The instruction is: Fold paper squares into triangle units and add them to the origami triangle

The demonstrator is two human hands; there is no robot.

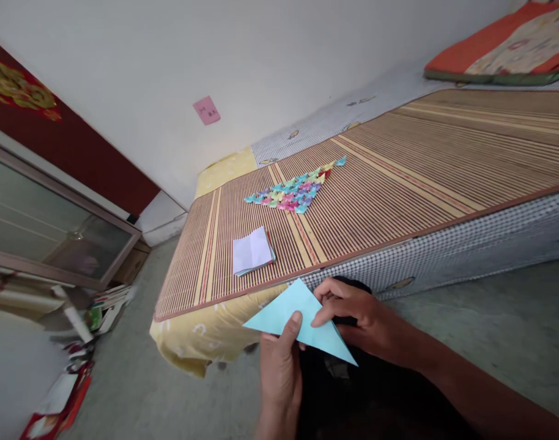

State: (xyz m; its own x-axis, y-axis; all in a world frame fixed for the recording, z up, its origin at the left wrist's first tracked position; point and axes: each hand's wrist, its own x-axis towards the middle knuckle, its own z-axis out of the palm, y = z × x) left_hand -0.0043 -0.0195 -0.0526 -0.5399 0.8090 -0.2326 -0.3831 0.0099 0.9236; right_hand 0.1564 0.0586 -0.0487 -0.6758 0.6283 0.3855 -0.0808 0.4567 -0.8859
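Blue paper triangle (286, 311): a light blue sheet folded to a triangle, in both hands before the near side of the bed; one corner points to 12 o'clock, one to 9, one to 4.
Left hand (279, 370): at the triangle's 7 o'clock, grasping it, thumb flat on the face, fingers underneath.
Right hand (357, 308): at its 2 to 3 o'clock, fingers bent over the edge, fingertips at the face; I cannot tell whether it pinches the paper.
Paper stack (252, 252): at 11 o'clock from the triangle, on the bed mat, a pale lilac sheet on top.
Folded pieces (291, 195): at 12 o'clock, farther back, many-coloured, set close in rows.
Striped mat (375, 195): beneath the stack and pieces, covering much of the bed.
Yellow cloth (192, 336): at 9 o'clock, hanging over the bed's corner.
Pink note (207, 110): on the wall, 11 o'clock.
Orange-edged bedding (472, 46): at 1 o'clock, far end.
Glass-fronted cabinet (77, 226): at 10 o'clock, beyond the floor (133, 354).
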